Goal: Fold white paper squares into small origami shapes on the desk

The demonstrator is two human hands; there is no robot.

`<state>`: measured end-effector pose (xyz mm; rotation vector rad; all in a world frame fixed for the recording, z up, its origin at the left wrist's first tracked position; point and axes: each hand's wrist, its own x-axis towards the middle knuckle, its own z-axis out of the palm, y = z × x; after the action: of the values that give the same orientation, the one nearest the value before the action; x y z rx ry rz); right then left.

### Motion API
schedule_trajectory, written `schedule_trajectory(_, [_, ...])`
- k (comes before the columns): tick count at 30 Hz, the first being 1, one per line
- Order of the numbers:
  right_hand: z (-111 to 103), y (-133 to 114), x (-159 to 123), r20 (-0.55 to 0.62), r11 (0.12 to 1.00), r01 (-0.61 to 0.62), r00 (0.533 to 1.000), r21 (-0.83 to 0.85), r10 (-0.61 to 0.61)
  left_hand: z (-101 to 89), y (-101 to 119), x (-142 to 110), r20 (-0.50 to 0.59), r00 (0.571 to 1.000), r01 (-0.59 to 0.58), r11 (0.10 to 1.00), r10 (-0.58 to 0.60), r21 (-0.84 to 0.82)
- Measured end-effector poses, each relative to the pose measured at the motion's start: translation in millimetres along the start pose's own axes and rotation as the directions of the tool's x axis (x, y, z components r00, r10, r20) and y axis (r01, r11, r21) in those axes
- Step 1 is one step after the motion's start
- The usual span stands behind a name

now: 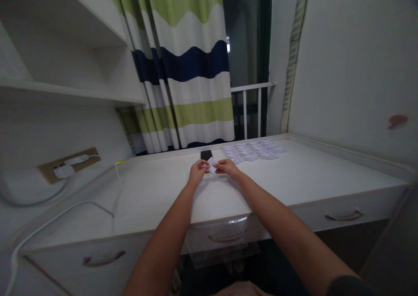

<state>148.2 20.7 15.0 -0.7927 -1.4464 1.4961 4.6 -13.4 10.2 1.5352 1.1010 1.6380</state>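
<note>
A small piece of folded white paper (212, 165) is held up between my two hands, just above the white desk. My left hand (197, 172) pinches its left side and my right hand (227, 168) grips its right side, fingers closed on both. Right behind the paper lies a flat black object (206, 155), partly covered by my left hand and the paper. Several folded white paper pieces (251, 151) lie in rows on the desk, behind and to the right of my right hand.
The white desk (156, 187) has drawers with metal handles along its front. White cables (75, 205) run over its left side from plugs in a wall socket (70, 165). A shelf (65, 91) overhangs the left. A striped curtain (199, 65) hangs behind the desk.
</note>
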Motion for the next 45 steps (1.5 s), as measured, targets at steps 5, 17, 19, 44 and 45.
schedule_trajectory(5, [0,1,2,-0.015,1.000,0.008,1.000,0.000,-0.008,-1.2,-1,0,0.017,0.996,0.091,0.993,-0.089,-0.075])
schedule_trajectory(17, [-3,3,8,-0.027,0.992,0.092,0.995,-0.088,-0.095,-3.0,2,-1,0.024,0.970,0.242,0.952,-0.242,-0.188])
schedule_trajectory(19, [-4,4,9,-0.018,0.987,0.114,0.993,-0.111,-0.117,-3.1,2,0,0.025,0.966,0.256,0.945,-0.256,-0.204])
schedule_trajectory(44, [-5,7,8,0.105,0.901,0.310,0.951,-0.303,-0.291,0.6,-5,1,0.072,0.981,0.182,0.981,-0.178,-0.061])
schedule_trajectory(45, [-5,6,9,0.100,0.894,0.319,0.948,-0.313,-0.303,0.6,-4,1,0.067,0.981,0.186,0.981,-0.182,-0.062])
